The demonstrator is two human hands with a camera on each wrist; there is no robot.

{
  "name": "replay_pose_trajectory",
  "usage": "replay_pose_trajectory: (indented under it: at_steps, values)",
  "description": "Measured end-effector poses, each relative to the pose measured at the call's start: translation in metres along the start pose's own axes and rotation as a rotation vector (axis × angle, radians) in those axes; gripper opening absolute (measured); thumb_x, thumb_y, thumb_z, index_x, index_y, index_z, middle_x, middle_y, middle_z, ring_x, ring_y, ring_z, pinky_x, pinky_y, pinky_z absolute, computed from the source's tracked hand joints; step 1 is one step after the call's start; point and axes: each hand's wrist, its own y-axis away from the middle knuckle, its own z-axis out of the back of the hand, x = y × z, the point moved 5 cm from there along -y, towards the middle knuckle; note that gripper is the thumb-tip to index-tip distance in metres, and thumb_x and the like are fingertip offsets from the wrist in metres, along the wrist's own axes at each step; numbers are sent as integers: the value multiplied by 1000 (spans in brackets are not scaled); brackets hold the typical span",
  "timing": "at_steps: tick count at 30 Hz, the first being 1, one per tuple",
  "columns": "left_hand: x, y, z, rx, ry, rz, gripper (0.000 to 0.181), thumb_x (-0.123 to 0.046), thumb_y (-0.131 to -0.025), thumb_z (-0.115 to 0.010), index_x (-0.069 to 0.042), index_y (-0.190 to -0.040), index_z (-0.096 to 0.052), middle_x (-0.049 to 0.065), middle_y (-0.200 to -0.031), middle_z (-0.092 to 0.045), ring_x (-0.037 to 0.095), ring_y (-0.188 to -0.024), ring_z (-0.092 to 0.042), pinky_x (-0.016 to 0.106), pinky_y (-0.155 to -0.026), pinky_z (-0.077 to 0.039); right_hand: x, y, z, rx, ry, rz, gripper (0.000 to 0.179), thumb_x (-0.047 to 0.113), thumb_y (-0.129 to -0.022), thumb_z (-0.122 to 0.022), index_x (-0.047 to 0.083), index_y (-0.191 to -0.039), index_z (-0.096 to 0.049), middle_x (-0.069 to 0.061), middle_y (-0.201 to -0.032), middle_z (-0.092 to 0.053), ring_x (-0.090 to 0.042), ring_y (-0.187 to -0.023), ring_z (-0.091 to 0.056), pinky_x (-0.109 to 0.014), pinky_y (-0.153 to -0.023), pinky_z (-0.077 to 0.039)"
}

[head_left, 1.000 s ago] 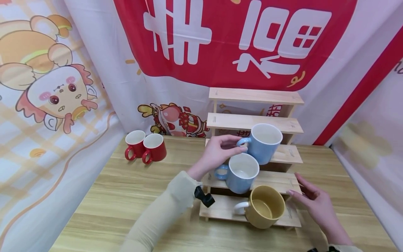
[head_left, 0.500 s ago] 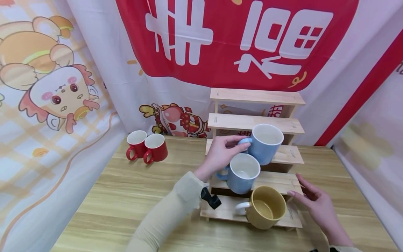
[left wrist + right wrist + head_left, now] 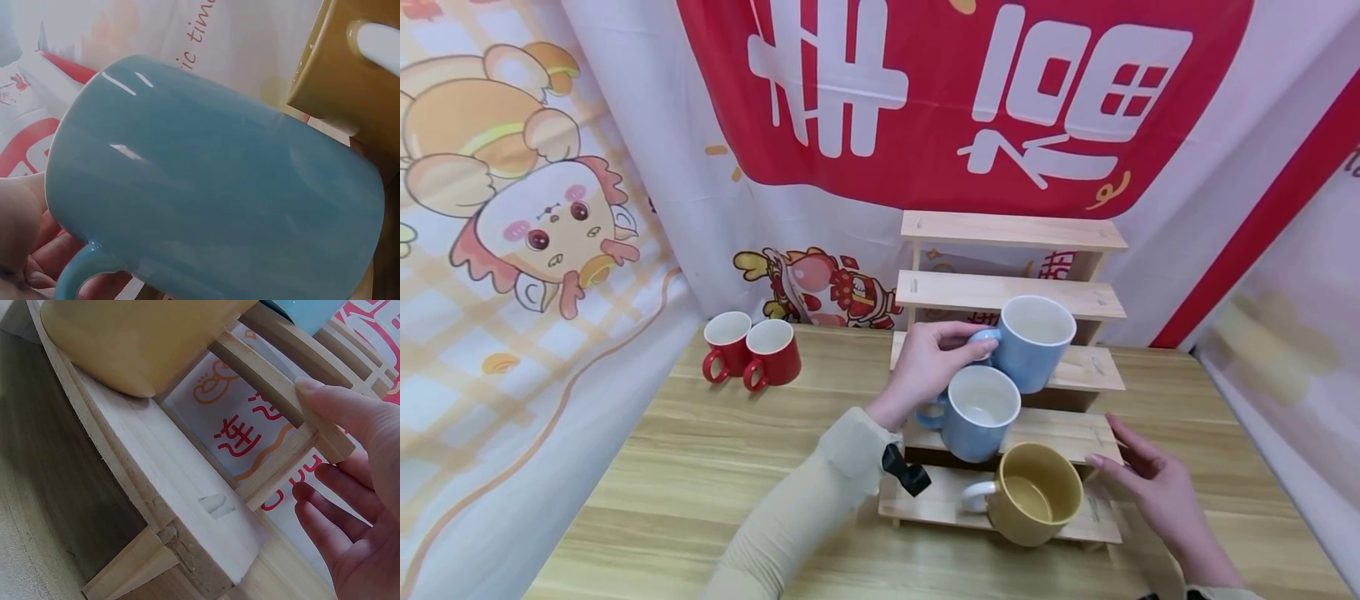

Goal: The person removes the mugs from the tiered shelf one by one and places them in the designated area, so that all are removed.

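In the head view, a five-step wooden display rack stands on the table. My left hand pinches the handle of a light blue mug at the third step from the bottom. Just below it, a second light blue mug sits upright on the second step, its handle pointing left. A mustard-yellow mug with a white handle is on the lowest step. My right hand holds the right end of the second step's board, thumb at the front edge and fingers behind, as the right wrist view shows.
Two red mugs, a left one and a right one, stand side by side at the table's back left. A printed cloth hangs close behind the rack. The two upper shelves carry no mugs.
My left hand and forearm have shifted slightly right, closer along the upper blue mug's handle. That mug stays in place on the rack, and my right hand keeps its hold on the board.
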Motion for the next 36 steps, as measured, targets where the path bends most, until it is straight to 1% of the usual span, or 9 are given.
replay_pose_trajectory:
  at_steps: [4, 8, 12, 15, 21, 24, 27, 32, 36]
  values:
    - [1, -1, 0, -8, -15, 4, 26, -41, -89, -79, -27, -110, -80, -18, -98, -74, 4, -93, -70, 32, -87, -58, 1, 1, 0, 0, -1, 2, 67, 10, -93, -77, 5, -152, -44, 8, -146, -49, 13, -111, -55, -9, -90, -47]
    - [2, -1, -1, -13, -22, -9, 24, -40, -90, -79, -26, -109, -80, -17, -97, -74, 4, -93, -70, 31, -87, -58, 1, 1, 0, 2, 20, -3, 68, 13, -94, -77, 6, -152, -45, -2, -149, -47, 13, -112, -54, -9, -90, -46]
    - [1, 1, 0, -10, -13, -23, 22, -39, -90, -78, -26, -108, -80, -17, -97, -74, 5, -92, -71, 31, -87, -58, -1, 1, -1, 4, 25, -10, 68, 13, -94, -77, 6, -152, -44, -9, -150, -46, 14, -112, -53, -9, -90, -46]
    - [-1, 2, 2, -19, 18, -40, 20, -38, -90, -79, -26, -107, -80, -15, -98, -75, 6, -93, -71, 31, -84, -59, -1, 1, -1, 6, 30, -13, 68, 14, -94, -77, 5, -153, -44, -12, -151, -44, 14, -113, -52, -8, -90, -46]
    - [-9, 4, 6, -56, 140, -75, 19, -30, -90, -80, -21, -107, -79, -7, -99, -76, 18, -93, -74, 34, -74, -63, 0, 1, 0, 3, 45, -13, 69, 15, -94, -77, 7, -153, -43, -16, -150, -44, 14, -111, -53, -8, -89, -47]
    - [-12, 4, 7, -75, 205, -81, 18, -24, -91, -80, -18, -107, -79, -3, -98, -77, 22, -93, -74, 36, -75, -63, 1, 1, 1, 3, 39, -12, 69, 14, -94, -77, 6, -153, -44, -14, -149, -45, 14, -111, -53, -9, -89, -47]
    - [-16, 5, 9, -95, 239, -96, 18, -20, -91, -80, -15, -109, -79, -1, -100, -76, 21, -94, -74, 38, -76, -63, 1, 2, 0, 9, 28, -17, 69, 14, -93, -77, 6, -153, -43, -13, -149, -45, 14, -111, -53, -9, -89, -47]
    - [-24, 5, 17, -106, 252, -156, 20, -14, -92, -78, -9, -112, -77, 2, -103, -76, 23, -96, -74, 36, -76, -63, 1, 1, 0, 13, 16, -23, 69, 15, -94, -77, 6, -153, -43, -15, -151, -43, 14, -112, -53, -9, -89, -47]
    - [-28, 6, 25, -106, 253, -200, 22, -12, -93, -76, -5, -113, -76, 6, -105, -76, 25, -97, -74, 37, -76, -63, 1, 0, 0, 9, 16, -13, 69, 14, -94, -77, 6, -153, -43, -12, -151, -43, 15, -112, -52, -8, -90, -46]
